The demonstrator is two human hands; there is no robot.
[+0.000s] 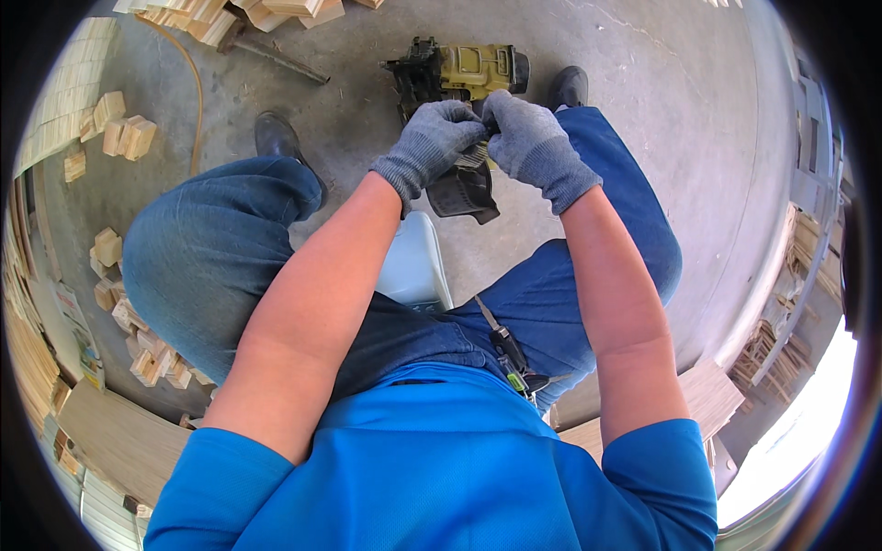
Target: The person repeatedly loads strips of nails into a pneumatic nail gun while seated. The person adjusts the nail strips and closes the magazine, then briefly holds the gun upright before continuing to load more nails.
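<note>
In the head view, a yellow-and-black nailer point(459, 78) is seen at the upper centre of the frame, held above the concrete floor point(661, 110) between the seated person's knees. The left hand point(427, 142), in a grey knit glove, is closed on the tool's dark lower part, and the right hand point(533, 142), gloved alike, is pinched with its fingertips together on something small just above the black magazine point(464, 193); what is pinched cannot be made out. The nailer is judged heavy, rigid and top-weighted, with metal and hard plastic that could slide under knit gloves, so it is best gripped around the handle or body, away from the nose. The magazine appears to hang open below the hands and is judged a weaker part, not fit to bear the tool's weight. Cut wood blocks point(124, 133) are scattered at the upper left and lower left, a hammer point(276, 50) lies at the top left, and a tan hose point(195, 92) runs beside it. A pale seat point(413, 266) shows at the centre between the thighs.
</note>
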